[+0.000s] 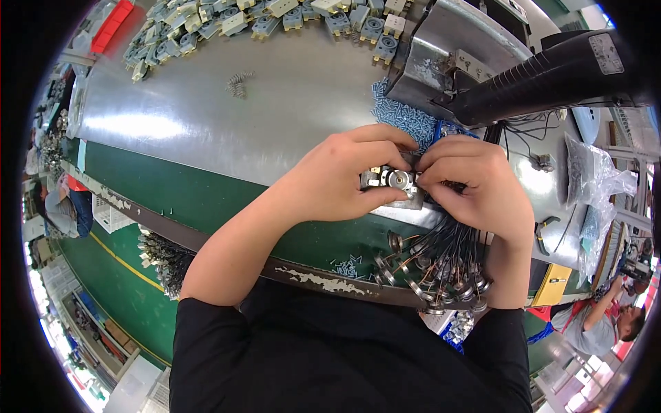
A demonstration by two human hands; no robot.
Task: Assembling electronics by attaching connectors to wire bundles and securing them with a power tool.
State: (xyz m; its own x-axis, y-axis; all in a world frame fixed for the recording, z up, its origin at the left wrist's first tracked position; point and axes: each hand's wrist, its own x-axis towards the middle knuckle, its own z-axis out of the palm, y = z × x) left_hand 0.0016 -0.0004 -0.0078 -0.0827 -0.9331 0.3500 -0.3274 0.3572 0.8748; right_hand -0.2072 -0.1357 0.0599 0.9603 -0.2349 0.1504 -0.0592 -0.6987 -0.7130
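Observation:
Between the thumb and fingers of my left hand [337,172] is a small housing [372,180] with a round metal part [398,179] facing up. My right hand [478,180] is closed in a pinch at the housing's right side; its fingertips hide whatever they hold. Under my right wrist lies a bundle of thin black wires [451,237], with round metal discs [430,289] at the ends hanging toward me over the table edge. Just beyond my fingers is a heap of small bluish screws [406,120].
Many grey housings [265,26] line the table's far side. Springs [237,84] lie mid-table. A black cylindrical tool [537,79] slants in from the right beside a metal fixture [441,58]. Pliers [544,234] and a plastic bag [595,175] lie right. Loose screws [348,267] sit near the front edge.

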